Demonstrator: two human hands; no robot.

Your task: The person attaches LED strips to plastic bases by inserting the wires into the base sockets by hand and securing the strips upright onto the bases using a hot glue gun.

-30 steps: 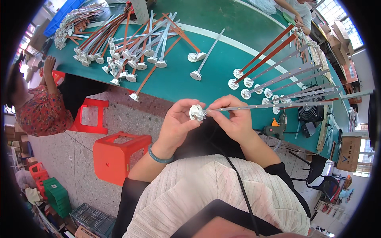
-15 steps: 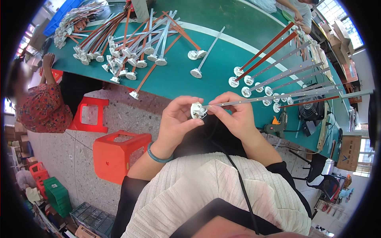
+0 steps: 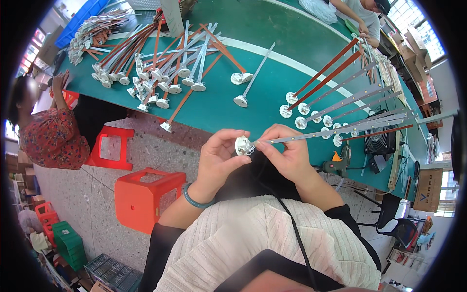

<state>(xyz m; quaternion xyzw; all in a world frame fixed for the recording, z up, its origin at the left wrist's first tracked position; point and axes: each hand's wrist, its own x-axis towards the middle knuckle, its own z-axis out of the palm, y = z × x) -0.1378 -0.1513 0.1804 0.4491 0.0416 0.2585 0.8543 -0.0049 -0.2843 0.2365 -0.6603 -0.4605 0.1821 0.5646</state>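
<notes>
A round white plastic lamp base [image 3: 242,145] with thin white wires sits between the thumb and fingers of my left hand [image 3: 218,155]. My right hand [image 3: 289,155] pinches an LED strip [image 3: 316,136] close to the base, where the wires meet it. The strip is narrow, pale and dotted with small LEDs, and it runs off to the right over the table edge. Both hands are in front of my body, just off the green table [image 3: 204,114]. What exactly the fingertips press on is too small to tell.
Finished-looking strips with white bases [image 3: 300,122] stand in rows at right, near a glue gun [image 3: 339,163] and a black fan [image 3: 377,138]. A heap of strips [image 3: 158,78] lies at left. Red stools [image 3: 141,199] stand on the floor. One person [image 3: 53,131] sits left; another [image 3: 362,17] works far right.
The whole view has shifted slightly, so the table and hands appear lower. My grip on the lamp base and the strip looks the same. The far-right person shows more in view.
</notes>
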